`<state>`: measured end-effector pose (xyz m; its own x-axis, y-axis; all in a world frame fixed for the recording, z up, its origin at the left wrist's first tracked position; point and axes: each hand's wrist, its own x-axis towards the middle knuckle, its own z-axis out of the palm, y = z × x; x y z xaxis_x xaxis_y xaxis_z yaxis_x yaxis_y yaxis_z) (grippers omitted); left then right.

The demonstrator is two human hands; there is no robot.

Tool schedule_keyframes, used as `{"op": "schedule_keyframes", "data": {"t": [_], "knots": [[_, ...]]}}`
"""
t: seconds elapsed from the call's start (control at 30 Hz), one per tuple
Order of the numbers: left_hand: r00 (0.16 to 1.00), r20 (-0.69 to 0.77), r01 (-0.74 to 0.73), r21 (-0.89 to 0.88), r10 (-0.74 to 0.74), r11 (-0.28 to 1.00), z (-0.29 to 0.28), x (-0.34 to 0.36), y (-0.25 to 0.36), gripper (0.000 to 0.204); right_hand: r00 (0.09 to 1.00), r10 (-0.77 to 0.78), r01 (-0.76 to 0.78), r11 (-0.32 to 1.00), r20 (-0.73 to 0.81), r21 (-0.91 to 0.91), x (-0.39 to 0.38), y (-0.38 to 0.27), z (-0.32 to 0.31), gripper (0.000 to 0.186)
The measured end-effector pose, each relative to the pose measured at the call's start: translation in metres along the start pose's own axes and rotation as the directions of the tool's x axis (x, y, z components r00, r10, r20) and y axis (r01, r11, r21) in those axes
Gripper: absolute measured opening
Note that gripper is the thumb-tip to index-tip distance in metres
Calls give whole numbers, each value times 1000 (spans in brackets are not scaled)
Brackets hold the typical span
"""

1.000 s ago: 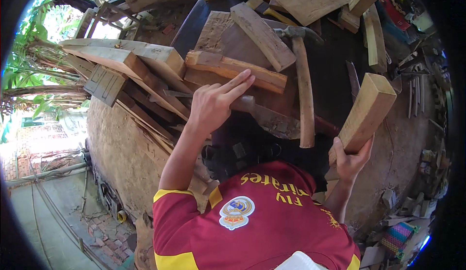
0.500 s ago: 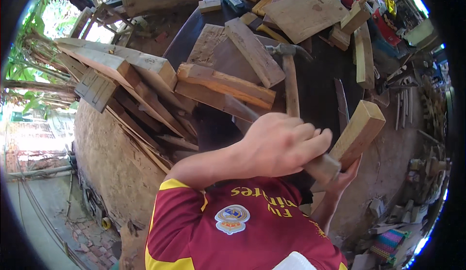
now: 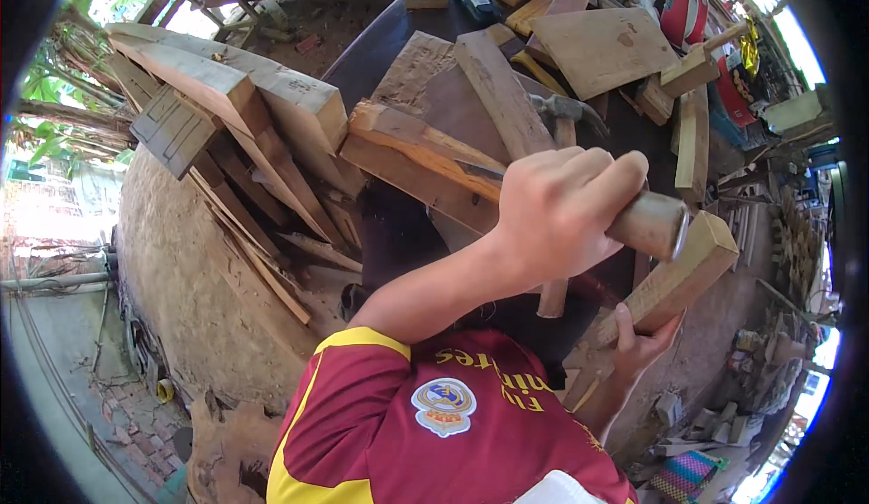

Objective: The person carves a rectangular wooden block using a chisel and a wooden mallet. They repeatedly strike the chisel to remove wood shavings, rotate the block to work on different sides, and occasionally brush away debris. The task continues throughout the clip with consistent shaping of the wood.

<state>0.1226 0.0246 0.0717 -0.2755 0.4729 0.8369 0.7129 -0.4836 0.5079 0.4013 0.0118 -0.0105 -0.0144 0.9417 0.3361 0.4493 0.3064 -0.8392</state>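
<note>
The left hand (image 3: 570,201) is closed around a chisel (image 3: 650,223), blade pointing left; the right hand (image 3: 639,345) grips a squared wooden block (image 3: 683,273). Beyond them, a claw hammer (image 3: 565,113) lies on the worktop (image 3: 638,146).

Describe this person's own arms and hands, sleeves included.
The left hand and right hand are bare, with no glove, ring or watch visible. The left forearm is bare below a short dark red sleeve, which ends in a yellow cuff. The right forearm is also bare; its sleeve cannot be made out.
</note>
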Motion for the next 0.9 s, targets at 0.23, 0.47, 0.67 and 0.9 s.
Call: {"op": "schedule_keyframes", "data": {"t": [0.23,0.47,0.67,0.9], "knots": [[986,-91,140,-22,-141,990,-9,3,-21,37,992,-122,122,993,39,8,27,-19,-8,90],[957,-190,201,-113,-220,973,-18,7,-28,38,942,-329,332,942,-72,44,84,-61,-40,76],[939,-239,237,-67,-246,969,-13,12,-28,35,815,-363,480,860,-452,174,126,-137,-8,62],[942,-206,276,25,-265,961,-8,14,-30,29,740,-658,645,637,138,-422,111,-128,37,74]]}}
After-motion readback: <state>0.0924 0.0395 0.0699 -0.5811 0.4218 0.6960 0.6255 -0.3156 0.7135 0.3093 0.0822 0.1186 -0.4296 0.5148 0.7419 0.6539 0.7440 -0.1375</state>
